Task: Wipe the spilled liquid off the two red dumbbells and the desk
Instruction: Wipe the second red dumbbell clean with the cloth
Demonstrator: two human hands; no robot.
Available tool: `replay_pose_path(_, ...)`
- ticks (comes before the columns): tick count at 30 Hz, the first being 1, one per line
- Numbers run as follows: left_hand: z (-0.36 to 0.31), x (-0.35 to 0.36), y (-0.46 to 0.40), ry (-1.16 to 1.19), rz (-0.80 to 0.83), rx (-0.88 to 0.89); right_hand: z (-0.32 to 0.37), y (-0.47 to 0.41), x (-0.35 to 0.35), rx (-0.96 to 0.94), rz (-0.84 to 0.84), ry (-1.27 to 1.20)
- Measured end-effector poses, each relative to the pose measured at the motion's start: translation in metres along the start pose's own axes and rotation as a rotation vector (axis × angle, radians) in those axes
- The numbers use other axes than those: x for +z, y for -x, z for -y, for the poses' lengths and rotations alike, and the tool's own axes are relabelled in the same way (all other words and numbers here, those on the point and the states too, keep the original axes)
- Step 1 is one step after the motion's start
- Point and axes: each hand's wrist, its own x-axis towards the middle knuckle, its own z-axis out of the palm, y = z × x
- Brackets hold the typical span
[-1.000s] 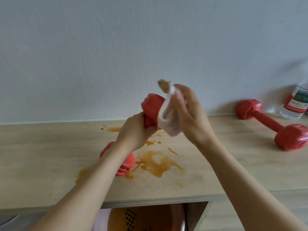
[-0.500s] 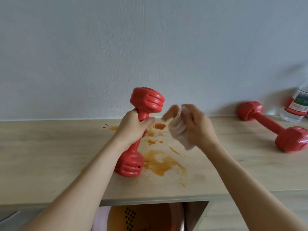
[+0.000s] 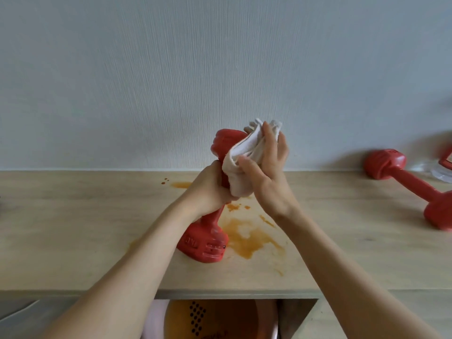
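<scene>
The left hand (image 3: 210, 189) grips the handle of the near dumbbell (image 3: 205, 241), which stands on end on the bench (image 3: 73, 236), its lower head planted at the edge of the orange spill (image 3: 249, 238) and its upper head raised in front of the wall. The right hand (image 3: 269, 167) holds a white cloth (image 3: 241, 167), thumb and fingers (image 3: 269, 135) curled round the bunched folds, and presses it against the upper head and the top of the handle. The second dumbbell (image 3: 411, 189) lies on its side well apart at the right, next to a blurred bottle (image 3: 442, 167) at the frame edge. The dumbbell looks hard, smooth and glossy, probably slick where liquid coats it, and likely has some weight, so the narrow handle is the sensible place to hold it; a full wrap there keeps it from tipping while the other hand rubs. The ridged heads will trap liquid in their grooves, so the cloth must be worked into them rather than passed flat. The cloth is soft and limp and takes whatever shape the hand gives it; bunched as it is, it suits the curved head, but opened out it would serve better on the bench. The puddle and the smaller splashes nearer the wall remain to be wiped.
</scene>
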Motion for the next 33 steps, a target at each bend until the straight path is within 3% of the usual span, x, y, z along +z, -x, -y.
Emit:
replay_pose_path(8,-0.001,0.007,0.010,0.173,0.126,0.004,-0.017,0.001,0.006,-0.139,-0.156,0.354)
replay_pose_path(14,0.004,0.007,0.010,0.268,0.125,-0.027,-0.027,-0.001,-0.022,-0.135,0.265,0.387)
replay_pose_path(19,0.000,0.017,0.013,0.147,0.119,-0.016,-0.023,0.001,-0.016,-0.106,0.087,0.384)
replay_pose_path(25,-0.007,0.021,0.010,-0.130,0.020,-0.006,-0.002,-0.007,0.010,-0.067,-0.054,0.882)
replay_pose_path(27,-0.004,0.020,0.011,-0.085,0.006,0.001,-0.009,-0.007,0.008,-0.151,-0.060,0.814)
replay_pose_path(30,0.003,0.018,0.012,0.097,0.002,-0.023,-0.026,-0.005,-0.006,-0.237,0.013,0.354)
replay_pose_path(33,0.004,0.017,0.012,0.142,0.056,-0.035,-0.037,-0.005,-0.015,-0.259,0.038,0.262)
